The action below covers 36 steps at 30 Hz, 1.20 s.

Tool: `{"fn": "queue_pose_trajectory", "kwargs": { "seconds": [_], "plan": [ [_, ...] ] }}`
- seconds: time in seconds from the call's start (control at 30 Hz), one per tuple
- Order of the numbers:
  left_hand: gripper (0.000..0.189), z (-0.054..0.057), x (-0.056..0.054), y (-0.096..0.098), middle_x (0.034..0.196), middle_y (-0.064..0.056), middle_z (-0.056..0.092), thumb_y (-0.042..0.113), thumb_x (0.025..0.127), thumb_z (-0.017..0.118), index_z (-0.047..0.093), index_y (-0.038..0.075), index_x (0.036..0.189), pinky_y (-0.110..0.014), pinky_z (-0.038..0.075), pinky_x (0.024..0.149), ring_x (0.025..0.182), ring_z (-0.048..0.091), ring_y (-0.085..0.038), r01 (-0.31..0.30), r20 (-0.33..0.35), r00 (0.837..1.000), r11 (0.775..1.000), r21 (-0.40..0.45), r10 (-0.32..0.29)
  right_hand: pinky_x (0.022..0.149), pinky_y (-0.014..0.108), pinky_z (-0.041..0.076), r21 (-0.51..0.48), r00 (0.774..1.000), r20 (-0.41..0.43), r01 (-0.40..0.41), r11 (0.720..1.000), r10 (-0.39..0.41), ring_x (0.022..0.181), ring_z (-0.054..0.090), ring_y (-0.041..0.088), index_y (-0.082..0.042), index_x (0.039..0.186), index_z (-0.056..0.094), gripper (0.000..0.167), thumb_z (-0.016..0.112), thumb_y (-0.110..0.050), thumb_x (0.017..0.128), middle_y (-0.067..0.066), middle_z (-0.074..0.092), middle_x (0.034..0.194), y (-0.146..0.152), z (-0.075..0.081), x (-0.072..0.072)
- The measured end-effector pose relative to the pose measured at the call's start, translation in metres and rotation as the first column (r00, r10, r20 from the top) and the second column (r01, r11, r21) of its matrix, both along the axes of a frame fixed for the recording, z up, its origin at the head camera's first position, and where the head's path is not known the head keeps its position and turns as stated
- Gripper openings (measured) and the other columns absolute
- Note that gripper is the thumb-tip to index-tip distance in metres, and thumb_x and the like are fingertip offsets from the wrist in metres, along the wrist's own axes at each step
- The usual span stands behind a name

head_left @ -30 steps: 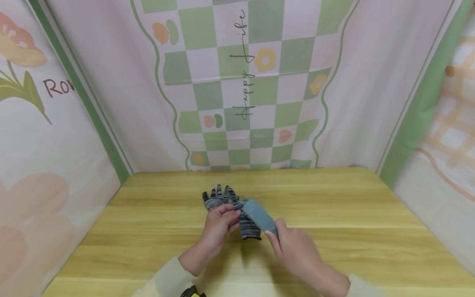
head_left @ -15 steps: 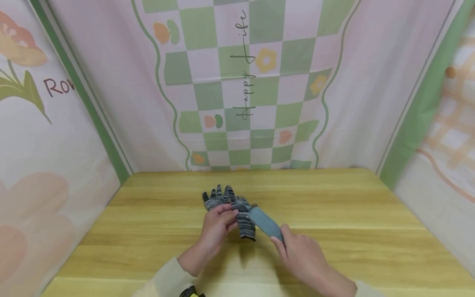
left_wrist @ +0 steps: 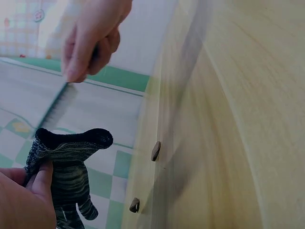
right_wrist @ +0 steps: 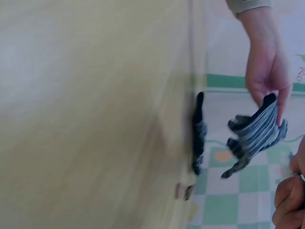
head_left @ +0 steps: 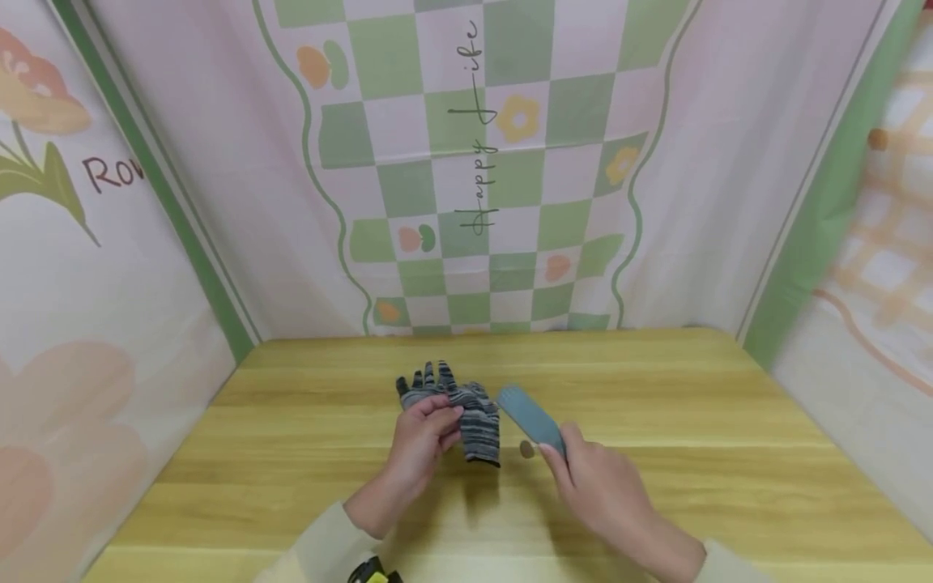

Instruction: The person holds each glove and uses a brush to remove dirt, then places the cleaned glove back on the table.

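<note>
A knit glove (head_left: 481, 425) in mottled grey and black hangs above the table, its cuff toward me. My left hand (head_left: 423, 441) pinches its edge between thumb and fingers. A second matching glove (head_left: 417, 396) lies flat behind that hand, partly hidden by it. My right hand (head_left: 601, 486) grips a blue-grey brush (head_left: 530, 417) by its near end. Pale bristles of the brush (left_wrist: 59, 105) show in the left wrist view. The brush tip is just right of the held glove, with a small gap in the head view.
A small brown piece (head_left: 526, 449) lies on the wooden table (head_left: 692, 421) beneath the brush. Two brown pieces show in the left wrist view, one nearer (left_wrist: 156, 151) and one farther (left_wrist: 135, 205). A patterned curtain (head_left: 466, 202) stands behind the table.
The brush has moved right, off the held glove. A brown piece near my right hand has come into view. My left hand has shifted slightly left with the glove.
</note>
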<state>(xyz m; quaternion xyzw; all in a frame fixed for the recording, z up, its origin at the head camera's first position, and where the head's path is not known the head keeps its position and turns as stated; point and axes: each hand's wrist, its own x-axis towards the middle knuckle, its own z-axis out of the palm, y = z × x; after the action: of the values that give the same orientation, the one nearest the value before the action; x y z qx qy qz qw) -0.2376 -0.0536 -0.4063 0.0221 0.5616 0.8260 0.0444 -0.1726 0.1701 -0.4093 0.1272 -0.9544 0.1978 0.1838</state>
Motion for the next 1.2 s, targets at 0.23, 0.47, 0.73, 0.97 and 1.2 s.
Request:
{"fn": "queue_pose_trajectory", "kwargs": {
  "seconds": [0.23,0.47,0.73,0.97,1.2],
  "plan": [
    [0.016,0.002,0.001,0.004,0.081,-0.003,0.059,-0.006,0.088,0.06,0.053,-0.005,0.102,-0.019,0.055,0.063,0.065,0.055,-0.007,0.008,-0.011,1.0,1.0,0.0,-0.008,0.041,0.023,0.032,-0.109,0.999,-0.007,-0.048,0.993,0.048,0.046,0.036,0.006,-0.013,0.09,0.051,0.016,0.057,-0.024,0.099,-0.01,0.044,0.059,-0.015,0.007,0.0],
    [0.011,0.002,0.001,0.006,0.08,-0.003,0.058,-0.007,0.089,0.058,0.055,-0.006,0.099,-0.019,0.054,0.061,0.063,0.054,-0.006,0.011,-0.012,1.0,1.0,0.021,-0.011,0.039,0.021,0.031,-0.11,0.996,0.035,-0.073,0.991,0.077,0.045,0.034,0.006,-0.012,0.088,0.048,0.019,0.057,-0.024,0.099,-0.009,0.039,0.057,-0.022,0.001,-0.002],
    [0.013,0.0,0.0,0.002,0.082,-0.003,0.058,-0.004,0.09,0.06,0.054,-0.004,0.101,-0.021,0.055,0.064,0.066,0.056,-0.007,0.005,0.01,1.0,1.0,0.01,-0.006,0.039,0.02,0.03,-0.07,0.995,0.071,-0.067,0.995,0.072,0.044,0.033,0.004,-0.012,0.087,0.047,0.02,0.059,-0.024,0.098,-0.009,0.037,0.056,-0.022,-0.006,0.0],
    [0.012,0.001,0.0,0.002,0.083,-0.003,0.059,-0.005,0.089,0.06,0.055,-0.005,0.099,-0.02,0.055,0.063,0.066,0.059,-0.008,-0.032,0.02,0.999,0.999,0.02,0.032,0.039,0.022,0.03,-0.034,0.995,0.088,-0.047,0.998,0.05,0.045,0.033,0.008,-0.012,0.088,0.048,0.021,0.061,-0.025,0.097,-0.006,0.036,0.056,-0.016,-0.011,0.005],
    [0.009,0.005,0.0,0.001,0.084,-0.007,0.06,-0.007,0.088,0.06,0.056,-0.003,0.096,-0.02,0.056,0.062,0.067,0.061,-0.008,-0.052,0.021,0.998,0.997,0.052,0.051,0.039,0.023,0.036,0.053,0.992,0.129,-0.016,0.998,0.01,0.047,0.042,0.009,-0.005,0.096,0.057,0.022,0.063,-0.026,0.096,-0.003,0.05,0.061,-0.004,-0.018,0.003]
  ]
}}
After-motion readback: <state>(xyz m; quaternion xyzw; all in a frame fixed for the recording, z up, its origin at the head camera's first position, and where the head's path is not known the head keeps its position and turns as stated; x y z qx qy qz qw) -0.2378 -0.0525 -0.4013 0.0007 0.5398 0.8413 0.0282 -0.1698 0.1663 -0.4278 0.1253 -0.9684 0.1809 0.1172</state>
